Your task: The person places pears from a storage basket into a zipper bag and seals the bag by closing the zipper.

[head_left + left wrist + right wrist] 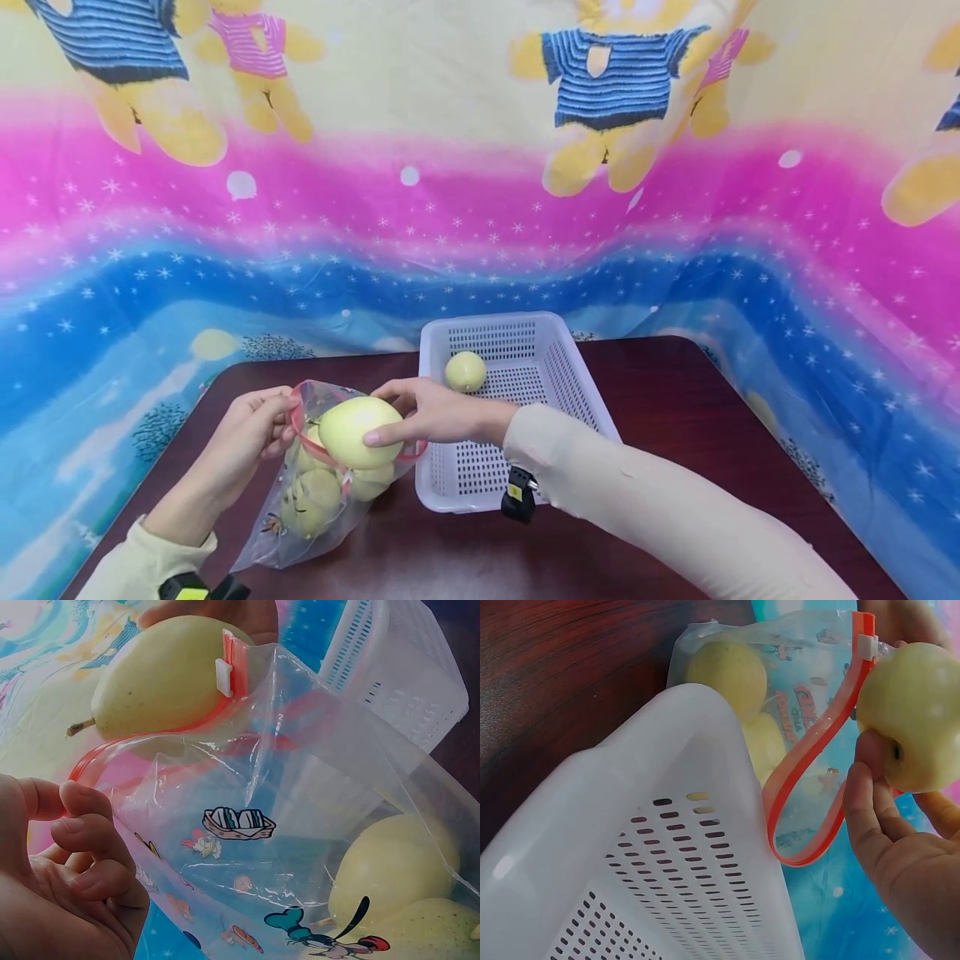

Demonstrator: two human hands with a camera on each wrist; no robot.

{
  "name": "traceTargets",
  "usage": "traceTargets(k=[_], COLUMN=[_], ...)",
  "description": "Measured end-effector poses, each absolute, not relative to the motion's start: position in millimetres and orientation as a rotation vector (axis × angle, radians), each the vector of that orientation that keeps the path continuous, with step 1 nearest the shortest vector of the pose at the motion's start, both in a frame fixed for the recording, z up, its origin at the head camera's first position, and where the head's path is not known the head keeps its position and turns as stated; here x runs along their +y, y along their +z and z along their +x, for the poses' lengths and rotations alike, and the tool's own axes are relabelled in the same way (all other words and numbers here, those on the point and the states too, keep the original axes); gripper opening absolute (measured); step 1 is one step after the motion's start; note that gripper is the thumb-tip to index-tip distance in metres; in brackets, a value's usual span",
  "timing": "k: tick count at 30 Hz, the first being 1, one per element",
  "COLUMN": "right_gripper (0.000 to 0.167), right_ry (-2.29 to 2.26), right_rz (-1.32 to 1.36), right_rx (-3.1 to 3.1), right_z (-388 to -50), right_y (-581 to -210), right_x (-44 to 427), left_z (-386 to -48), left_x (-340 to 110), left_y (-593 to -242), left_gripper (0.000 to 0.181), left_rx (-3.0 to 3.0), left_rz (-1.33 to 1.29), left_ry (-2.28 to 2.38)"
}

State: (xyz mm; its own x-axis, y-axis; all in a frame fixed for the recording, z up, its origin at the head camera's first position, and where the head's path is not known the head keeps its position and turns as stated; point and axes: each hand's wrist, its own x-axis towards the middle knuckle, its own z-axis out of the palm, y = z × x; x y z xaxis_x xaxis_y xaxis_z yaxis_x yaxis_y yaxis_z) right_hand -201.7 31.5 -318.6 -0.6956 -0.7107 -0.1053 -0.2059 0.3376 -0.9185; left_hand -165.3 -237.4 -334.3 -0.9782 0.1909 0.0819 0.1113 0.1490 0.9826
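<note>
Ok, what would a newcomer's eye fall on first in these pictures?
Probably the vivid cartoon backdrop, hung behind the dark table. Next, the big pale-green pear in the right hand, at the red-rimmed mouth of the clear bag that the left hand holds. Then the lone fruit in the white basket.

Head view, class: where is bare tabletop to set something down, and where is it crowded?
Free: tabletop between the perforated basket, right sleeve and backdrop on the right; also the near strip between zip bag and sleeve. Crowded: left of the basket, where left hand, right hand, held pear and bag meet.
</note>
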Motion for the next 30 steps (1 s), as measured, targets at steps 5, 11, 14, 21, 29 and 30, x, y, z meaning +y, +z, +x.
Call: traceTargets(k=[5,11,14,21,29,30], right_gripper=[0.046,0.054,0.060,0.063,0.064,0.064], right_ry=[-1.364,-1.361,-1.343,-1.283,-1.126,-1.105], right_rz=[-0.788,-0.784,-0.784,-0.753,-0.821,-0.838], right_rx=[2.144,2.265,2.340,2.464,2.609,2.626], right_z=[-202.2,-202.2,-200.3,-196.4,-194.3,-194.2], right_y=[-318.2,-318.6,-319.2,-320.0,-325.7,-326.3], right_x=[28.3,20.6,15.8,11.6,9.7,9.1], left_z=[-165.6,-165.1,-165.0,-165.1,-165.2,-165.2], left_x=[-237.1,-235.6,-235.1,-235.8,-232.4,-231.9], left_y=[-332.9,-330.7,-329.9,-329.9,-329.9,-329.8], left_gripper=[0.037,0.037,0.036,0.037,0.037,0.036], left_rx=[2.338,2.358,2.349,2.352,2.339,2.343], left_rz=[0.318,0.310,0.311,0.323,0.316,0.315], left_ry=[1.979,1.968,1.980,1.990,1.997,1.995])
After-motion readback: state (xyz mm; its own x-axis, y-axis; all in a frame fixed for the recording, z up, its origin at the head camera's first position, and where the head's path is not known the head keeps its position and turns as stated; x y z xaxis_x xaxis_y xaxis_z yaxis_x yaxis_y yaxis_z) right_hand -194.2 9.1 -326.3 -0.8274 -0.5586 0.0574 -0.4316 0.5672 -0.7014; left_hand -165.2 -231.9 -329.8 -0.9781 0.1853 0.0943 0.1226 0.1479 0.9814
